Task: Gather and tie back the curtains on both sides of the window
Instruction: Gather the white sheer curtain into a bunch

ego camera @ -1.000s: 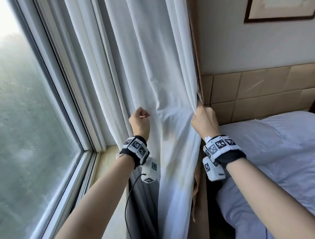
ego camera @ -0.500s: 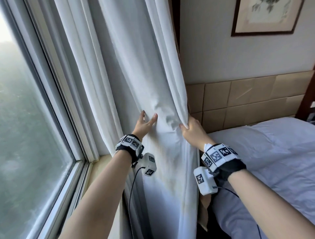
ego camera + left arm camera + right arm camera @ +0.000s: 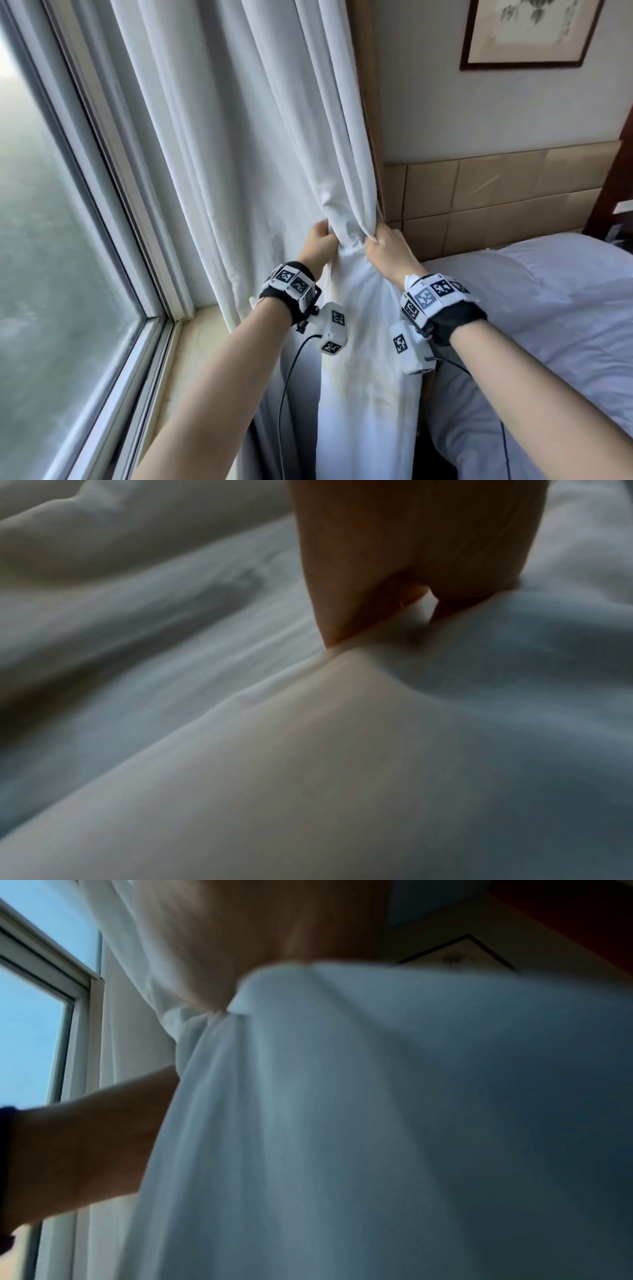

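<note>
A white curtain [image 3: 260, 137] hangs at the right side of the window [image 3: 51, 240], bunched at waist height. My left hand [image 3: 320, 240] grips the gathered cloth from the left, fingers curled into the folds. My right hand [image 3: 383, 248] grips the curtain's right edge, close beside the left hand. In the left wrist view my left hand's fingers [image 3: 394, 561] dig into the curtain [image 3: 308, 750]. In the right wrist view the curtain [image 3: 377, 1096] is squeezed under my right hand [image 3: 257, 939]. No tie-back is in view.
A stone window sill [image 3: 202, 342] runs below the glass. A bed with white bedding [image 3: 548, 325] stands close on the right, under a tan padded headboard [image 3: 496, 198]. A framed picture [image 3: 527, 31] hangs on the wall above. Wrist-camera cables hang by the curtain.
My left hand has gone from fingers spread on the cloth to a closed grip. Both hands have drawn closer together, bunching the curtain between them.
</note>
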The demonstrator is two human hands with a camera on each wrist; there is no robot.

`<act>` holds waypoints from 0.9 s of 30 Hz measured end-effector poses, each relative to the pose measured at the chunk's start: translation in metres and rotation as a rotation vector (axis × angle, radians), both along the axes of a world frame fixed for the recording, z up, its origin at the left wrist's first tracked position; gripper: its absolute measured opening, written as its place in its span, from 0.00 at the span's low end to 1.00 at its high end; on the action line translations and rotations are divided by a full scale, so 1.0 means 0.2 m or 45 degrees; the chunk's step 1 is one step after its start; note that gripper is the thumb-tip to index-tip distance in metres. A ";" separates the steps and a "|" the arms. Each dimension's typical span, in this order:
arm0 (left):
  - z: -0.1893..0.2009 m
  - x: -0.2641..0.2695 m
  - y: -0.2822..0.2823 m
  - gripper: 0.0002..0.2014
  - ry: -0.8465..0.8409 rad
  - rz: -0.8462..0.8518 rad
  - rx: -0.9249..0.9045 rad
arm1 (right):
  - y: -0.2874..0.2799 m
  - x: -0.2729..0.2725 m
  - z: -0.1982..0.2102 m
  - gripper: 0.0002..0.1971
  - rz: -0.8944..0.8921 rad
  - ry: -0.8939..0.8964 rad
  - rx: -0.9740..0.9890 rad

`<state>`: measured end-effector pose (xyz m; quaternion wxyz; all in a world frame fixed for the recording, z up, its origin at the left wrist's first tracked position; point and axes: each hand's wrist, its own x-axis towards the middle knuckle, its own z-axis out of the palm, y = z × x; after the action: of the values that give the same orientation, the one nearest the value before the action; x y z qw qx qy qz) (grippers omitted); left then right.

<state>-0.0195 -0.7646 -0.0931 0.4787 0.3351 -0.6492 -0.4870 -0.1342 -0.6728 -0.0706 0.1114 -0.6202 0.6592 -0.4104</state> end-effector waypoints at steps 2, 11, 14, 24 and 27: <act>-0.01 0.03 -0.02 0.09 -0.082 0.289 -0.160 | 0.01 -0.03 -0.01 0.27 -0.100 0.100 -0.016; -0.17 0.19 0.14 0.13 -0.240 0.682 -0.594 | 0.01 0.02 -0.04 0.36 -0.218 0.182 -0.029; -0.24 0.15 0.30 0.10 -0.214 0.566 -0.578 | 0.04 0.10 -0.09 0.45 -0.110 0.064 -0.251; -0.22 0.05 0.35 0.03 -0.517 0.137 -0.642 | 0.09 0.22 -0.05 0.41 0.006 -0.312 -0.070; -0.24 0.10 0.30 0.05 -0.523 -0.090 -0.466 | 0.03 0.15 -0.04 0.21 -0.128 -0.137 -0.036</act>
<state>-0.0003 -0.7045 -0.1412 0.3722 0.3118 -0.8212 -0.2998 -0.1045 -0.6676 -0.0786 0.1171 -0.5650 0.6766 -0.4575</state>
